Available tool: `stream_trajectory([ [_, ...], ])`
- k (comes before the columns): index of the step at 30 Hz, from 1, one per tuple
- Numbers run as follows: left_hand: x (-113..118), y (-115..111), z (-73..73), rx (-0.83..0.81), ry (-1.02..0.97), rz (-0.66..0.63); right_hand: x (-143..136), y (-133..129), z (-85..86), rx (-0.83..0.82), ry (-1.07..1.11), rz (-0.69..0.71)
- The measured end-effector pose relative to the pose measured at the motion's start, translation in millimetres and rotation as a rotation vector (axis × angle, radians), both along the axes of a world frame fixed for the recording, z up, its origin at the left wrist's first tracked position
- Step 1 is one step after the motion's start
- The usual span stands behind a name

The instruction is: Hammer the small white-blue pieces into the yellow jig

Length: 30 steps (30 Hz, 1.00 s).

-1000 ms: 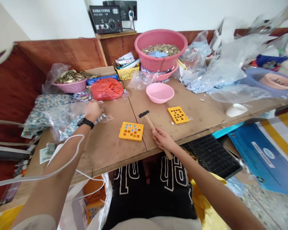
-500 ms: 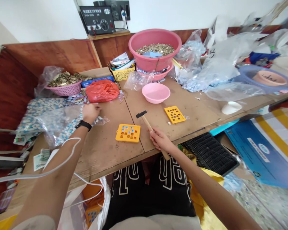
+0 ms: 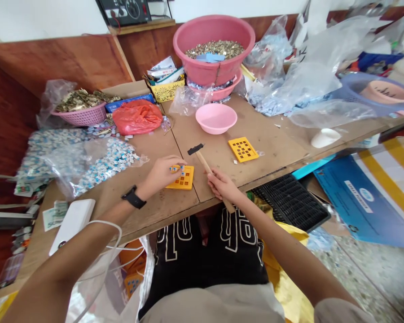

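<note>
My right hand [image 3: 222, 184] is wrapped round the wooden handle of a hammer [image 3: 204, 162], whose dark head points up and to the left over the table. Over the left part of a yellow tray with small square slots [image 3: 185, 180] is my left hand [image 3: 164, 172], wearing a black watch. Its fingers are bent together, and what lies between them is hidden. Some slots show blue-and-white pieces; others look dark. A second yellow slotted tray [image 3: 243, 149] lies to the right of the hammer head. To the left, a pile of small blue-and-white pieces [image 3: 109, 163] spills from a clear bag.
A pink bowl [image 3: 216, 119] stands behind the hammer. Farther back are a large pink basin [image 3: 213, 67] of metal bits, a red plastic bag [image 3: 138, 117] and a purple basket [image 3: 84, 115]. A white power bank [image 3: 72, 224] with a cable lies near my left forearm.
My left hand has moved from the pile of small pieces rightward to the yellow tray. My right hand still holds the hammer in nearly the same place. The view has tilted down slightly.
</note>
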<state>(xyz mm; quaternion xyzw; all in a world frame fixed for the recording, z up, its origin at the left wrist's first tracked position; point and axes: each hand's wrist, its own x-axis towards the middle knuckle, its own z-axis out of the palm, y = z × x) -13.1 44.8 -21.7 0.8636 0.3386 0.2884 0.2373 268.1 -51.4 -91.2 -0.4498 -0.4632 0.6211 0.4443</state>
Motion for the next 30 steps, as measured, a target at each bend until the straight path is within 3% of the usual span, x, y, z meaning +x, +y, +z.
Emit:
stream_trajectory([
  [7, 19.3, 1.3, -13.2, 0.026, 0.23, -0.125, 3.4, 2.0, 0.4, 0.023, 0.013, 0.01],
  [14, 25.4, 9.6, 7.3, 0.01, 0.423, -0.166, 3.2, -0.3, 5.6, 0.013, -0.009, 0.001],
  [18, 29.5, 8.9, 4.5, 0.03, 0.454, -0.202, 10.1, -10.2, 10.9, 0.05, -0.102, -0.009],
  [24, 11.0, -15.0, -17.1, 0.149, 0.258, 0.039, 32.8, -40.7, 36.0, 0.417, -0.66, 0.003],
  [28, -14.9, -28.7, -23.1, 0.116, 0.134, 0.23, 27.9, -55.8, 45.4, 0.452, -0.8, -0.072],
  [30, -28.5, -33.2, -24.3, 0.105, 0.086, 0.288, 23.7, -57.2, 42.8, 0.422, -0.892, -0.034],
])
